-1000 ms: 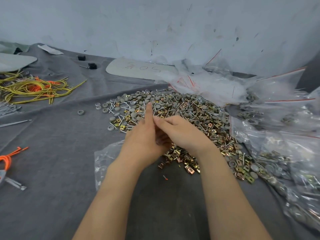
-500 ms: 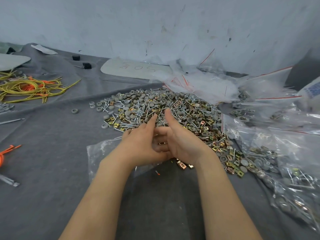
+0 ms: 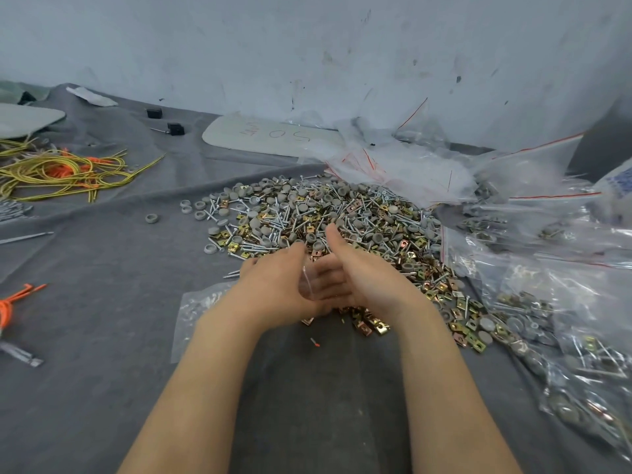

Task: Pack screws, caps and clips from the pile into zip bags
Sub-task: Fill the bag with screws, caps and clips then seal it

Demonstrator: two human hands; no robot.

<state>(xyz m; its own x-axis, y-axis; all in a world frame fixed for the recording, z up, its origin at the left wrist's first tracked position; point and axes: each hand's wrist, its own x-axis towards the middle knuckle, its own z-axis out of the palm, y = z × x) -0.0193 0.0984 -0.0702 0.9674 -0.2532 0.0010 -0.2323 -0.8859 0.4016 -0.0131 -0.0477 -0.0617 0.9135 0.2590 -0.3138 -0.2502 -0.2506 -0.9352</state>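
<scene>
The left hand (image 3: 273, 285) and right hand (image 3: 369, 278) are close together and touching over the near edge of the pile, with bare forearms reaching in from the bottom of the frame. The back of the left hand faces the camera and hides its fingers. The right hand's thumb points up and its bent fingers reach into the left palm. A thin, clear streak shows between the hands. It may be plastic, but motion blur makes it impossible to tell what it is or whether either hand grips anything.

A desk (image 3: 102, 336) covered in grey cloth fills most of the view, with a scuffed pale wall (image 3: 307, 46) behind it. The pile (image 3: 342, 217) of screws, grey caps and brassy clips is spread across the middle, just beyond the hands. Filled bags (image 3: 564, 319) are heaped along the right side and cut off by the frame edge. Their contents are blurred behind the plastic. Crumpled empty bags (image 3: 393, 165) with red zip lines lie behind the pile. A flat bag (image 3: 191, 309) lies partly under the left forearm.

A pale board (image 3: 273, 138) with handwriting, partly covered by the empty bags, rests near the wall. Yellow and orange cords (image 3: 61, 172) are tangled at the far left. One loose cap (image 3: 152, 218) sits apart, left of the pile.
</scene>
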